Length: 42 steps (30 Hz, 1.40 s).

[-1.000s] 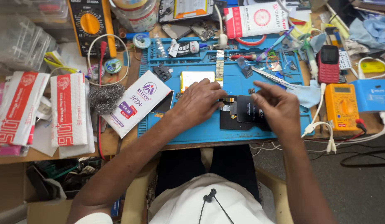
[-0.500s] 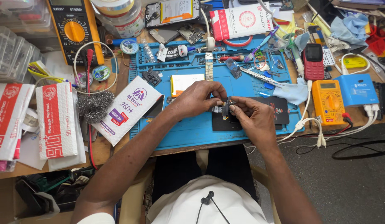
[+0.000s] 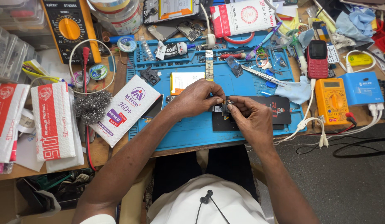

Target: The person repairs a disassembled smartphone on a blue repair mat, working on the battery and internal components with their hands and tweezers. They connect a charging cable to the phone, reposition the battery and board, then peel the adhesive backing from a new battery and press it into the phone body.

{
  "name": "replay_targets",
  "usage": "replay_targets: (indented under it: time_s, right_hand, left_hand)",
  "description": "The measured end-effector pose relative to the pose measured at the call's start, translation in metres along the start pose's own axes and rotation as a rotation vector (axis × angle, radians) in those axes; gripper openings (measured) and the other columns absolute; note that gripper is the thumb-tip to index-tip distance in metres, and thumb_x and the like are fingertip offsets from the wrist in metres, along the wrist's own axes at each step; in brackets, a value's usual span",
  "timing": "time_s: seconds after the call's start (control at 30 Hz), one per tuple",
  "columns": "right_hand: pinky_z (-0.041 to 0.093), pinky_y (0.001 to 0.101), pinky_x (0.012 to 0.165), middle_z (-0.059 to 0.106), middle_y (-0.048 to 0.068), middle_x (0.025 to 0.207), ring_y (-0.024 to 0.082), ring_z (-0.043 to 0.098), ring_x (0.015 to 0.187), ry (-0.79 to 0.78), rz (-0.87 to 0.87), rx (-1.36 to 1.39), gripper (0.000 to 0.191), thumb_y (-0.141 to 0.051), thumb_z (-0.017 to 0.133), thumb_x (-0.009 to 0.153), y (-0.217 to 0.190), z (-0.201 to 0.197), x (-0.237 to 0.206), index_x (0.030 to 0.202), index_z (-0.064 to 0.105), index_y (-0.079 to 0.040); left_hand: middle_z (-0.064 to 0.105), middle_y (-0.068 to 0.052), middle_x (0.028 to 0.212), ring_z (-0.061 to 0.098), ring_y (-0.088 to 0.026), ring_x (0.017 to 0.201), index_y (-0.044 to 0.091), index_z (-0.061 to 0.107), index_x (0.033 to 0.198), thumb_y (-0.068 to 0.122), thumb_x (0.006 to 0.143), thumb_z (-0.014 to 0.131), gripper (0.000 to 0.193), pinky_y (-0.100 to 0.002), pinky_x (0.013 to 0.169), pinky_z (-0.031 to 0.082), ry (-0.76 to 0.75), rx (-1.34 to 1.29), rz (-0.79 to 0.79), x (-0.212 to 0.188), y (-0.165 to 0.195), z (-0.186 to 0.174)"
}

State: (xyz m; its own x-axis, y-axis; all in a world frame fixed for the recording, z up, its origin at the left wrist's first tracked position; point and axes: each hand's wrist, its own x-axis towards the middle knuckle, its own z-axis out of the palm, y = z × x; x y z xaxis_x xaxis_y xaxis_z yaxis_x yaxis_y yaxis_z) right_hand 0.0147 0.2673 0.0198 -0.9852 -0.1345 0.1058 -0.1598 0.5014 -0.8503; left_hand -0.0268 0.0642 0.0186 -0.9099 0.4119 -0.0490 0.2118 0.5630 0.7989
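Left hand (image 3: pixel 195 98) and right hand (image 3: pixel 251 118) meet over the blue mat (image 3: pixel 192 128) on the tabletop (image 3: pixel 102 151). Both grips closed, fingertips pinching a small dark part (image 3: pixel 225 108) between them, just above a black slab (image 3: pixel 279 112) lying on the mat. Flat battery (image 3: pixel 185 81) just beyond the left hand. White box (image 3: pixel 124 108) overlaps the mat's left edge. Orange meter (image 3: pixel 332 101) well right.

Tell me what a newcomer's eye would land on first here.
The two hands, left hand and right hand, meet at the centre over a blue work mat, pinching a small dark electronic part between their fingertips. At upper left stands a yellow multimeter; a red keypad phone lies at right.
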Motion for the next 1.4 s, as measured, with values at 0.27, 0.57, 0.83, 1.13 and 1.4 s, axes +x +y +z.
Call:
replay_targets:
  time_s: [0.27, 0.57, 0.83, 1.13, 1.4]
  right_hand:
    - [0.063, 0.0232, 0.066, 0.080, 0.007, 0.086, 0.009, 0.076, 0.074, -0.007, -0.014, -0.024, 0.023, -0.011, 0.076, 0.091, 0.001, 0.000, 0.000, 0.114, 0.077, -0.005]
    - [0.061, 0.0232, 0.064, 0.080, 0.007, 0.086, 0.009, 0.075, 0.073, 0.026, -0.044, -0.039, 0.024, -0.010, 0.077, 0.090, 0.001, 0.002, -0.003, 0.113, 0.077, -0.005]
    - [0.061, 0.0229, 0.063, 0.080, 0.006, 0.088, 0.008, 0.075, 0.074, 0.026, -0.062, -0.044, 0.025, -0.009, 0.076, 0.090, 0.000, 0.002, -0.003, 0.114, 0.077, -0.005]
    - [0.061, 0.0227, 0.062, 0.080, 0.007, 0.087, 0.009, 0.075, 0.074, 0.030, -0.052, -0.014, 0.023, -0.009, 0.075, 0.090, 0.001, 0.002, -0.003, 0.113, 0.077, -0.004]
    - [0.061, 0.0227, 0.061, 0.079, 0.007, 0.087, 0.009, 0.076, 0.073, 0.038, -0.081, -0.012, 0.022, -0.008, 0.075, 0.090, 0.002, 0.002, -0.004, 0.112, 0.076, -0.004]
  left_hand:
    - [0.076, -0.004, 0.090, 0.066, -0.021, 0.091, 0.010, 0.077, 0.098, 0.025, 0.089, 0.075, 0.018, -0.040, 0.083, 0.052, 0.045, 0.009, 0.069, -0.002, -0.002, 0.002]
    - [0.071, -0.004, 0.088, 0.060, -0.023, 0.091, 0.011, 0.076, 0.094, 0.028, 0.088, 0.077, 0.017, -0.042, 0.084, 0.048, 0.110, 0.090, 0.088, -0.005, 0.001, 0.006]
    - [0.072, 0.001, 0.096, 0.055, -0.023, 0.101, 0.018, 0.076, 0.100, 0.030, 0.091, 0.071, 0.016, -0.047, 0.093, 0.038, 0.130, 0.087, 0.095, -0.009, -0.002, 0.013]
    - [0.069, 0.000, 0.089, 0.053, -0.022, 0.099, 0.018, 0.076, 0.099, 0.034, 0.091, 0.072, 0.018, -0.046, 0.091, 0.037, 0.070, 0.101, 0.040, -0.008, -0.003, 0.016]
    - [0.069, 0.001, 0.089, 0.053, -0.021, 0.097, 0.017, 0.076, 0.098, 0.036, 0.091, 0.073, 0.020, -0.046, 0.090, 0.037, 0.064, 0.110, 0.008, -0.008, -0.001, 0.015]
